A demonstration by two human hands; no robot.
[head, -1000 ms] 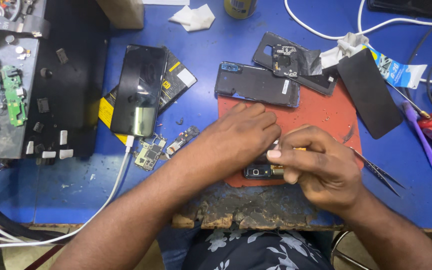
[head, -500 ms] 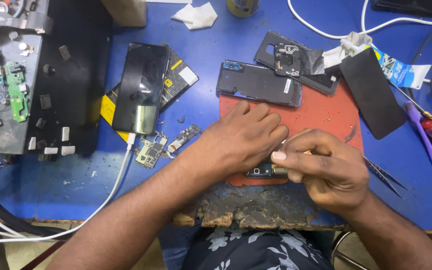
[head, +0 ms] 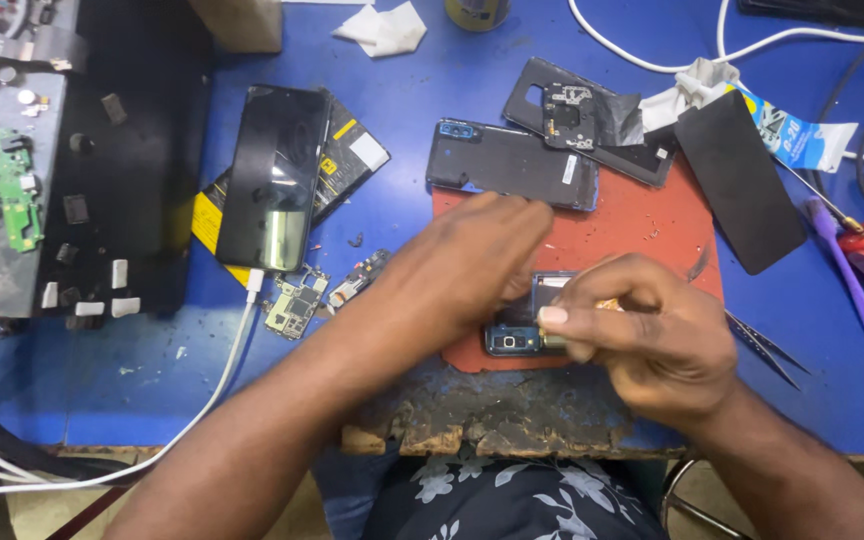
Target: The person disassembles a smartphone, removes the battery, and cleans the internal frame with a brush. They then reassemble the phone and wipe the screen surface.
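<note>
**Small phone part worked on the red mat**

From the left, a dark phone [head: 274, 176] lies on its white cable [head: 214, 385], with loose circuit boards [head: 295, 308] just beside it. The left hand [head: 462, 265] lies flat over the red mat [head: 652, 235], fingers together, pressing down the small phone assembly [head: 517, 335]; it closes on nothing. The right hand [head: 642, 335] is pinched shut on a slim yellowish tool whose tip meets the assembly. This looks like fine prying or unscrewing; the next move likely calls for steady downward pressure and a small, careful turn. Tweezers [head: 762, 345] lie just right of the hand.

Against the frame a second ago, the left hand has slid up and right, and the right hand's tool sits closer over the part.
</note>
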